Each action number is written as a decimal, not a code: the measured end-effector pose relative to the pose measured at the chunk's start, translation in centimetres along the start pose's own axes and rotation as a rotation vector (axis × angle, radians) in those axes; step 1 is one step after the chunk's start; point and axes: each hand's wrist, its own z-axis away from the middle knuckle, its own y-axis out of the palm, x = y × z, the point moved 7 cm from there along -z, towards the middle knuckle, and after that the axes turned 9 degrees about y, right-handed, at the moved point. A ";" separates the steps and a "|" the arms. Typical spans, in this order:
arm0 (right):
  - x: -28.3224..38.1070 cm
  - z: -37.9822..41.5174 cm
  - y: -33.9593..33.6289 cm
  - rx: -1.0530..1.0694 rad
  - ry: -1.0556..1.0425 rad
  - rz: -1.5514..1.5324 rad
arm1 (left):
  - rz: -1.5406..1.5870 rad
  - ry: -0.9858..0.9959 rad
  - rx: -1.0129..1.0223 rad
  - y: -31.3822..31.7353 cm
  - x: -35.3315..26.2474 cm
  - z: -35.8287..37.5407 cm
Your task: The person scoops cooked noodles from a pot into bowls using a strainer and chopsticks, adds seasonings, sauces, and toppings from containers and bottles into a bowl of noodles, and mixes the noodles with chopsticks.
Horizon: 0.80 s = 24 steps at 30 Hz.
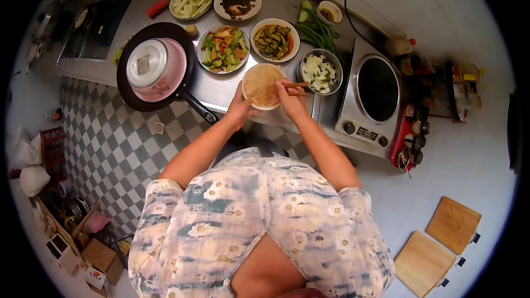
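Observation:
My left hand (238,111) grips the left rim of a round white-rimmed dish (264,85) with something flat and pale brown in it. Wooden chopsticks (296,85) are held in my right hand (289,99), whose fingers are closed at the dish's right edge. Just right of that hand is a metal bowl (320,72) of chopped white and green food. Beyond the dish are a plate of cooked green slices (274,40) and a plate of mixed vegetables (223,49).
A large black pan (128,96) holding a pink basin (175,69) juts over the counter's front edge at left. An induction cooker (378,88) is at right. Farther back stand more plates, a small bowl (329,12), green stalks (319,28) and a sink (96,27).

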 end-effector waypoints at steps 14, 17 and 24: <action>5.0 1.6 -5.6 -0.068 0.102 0.043 | 0.079 -0.062 0.017 -1.6 0.7 0.3; -1.4 1.4 -4.1 -0.141 0.140 -0.062 | -0.001 -0.036 0.074 -0.9 0.2 0.3; 2.3 2.8 -1.8 -0.268 -0.073 -0.103 | -0.045 -0.072 0.068 -0.4 -0.7 0.4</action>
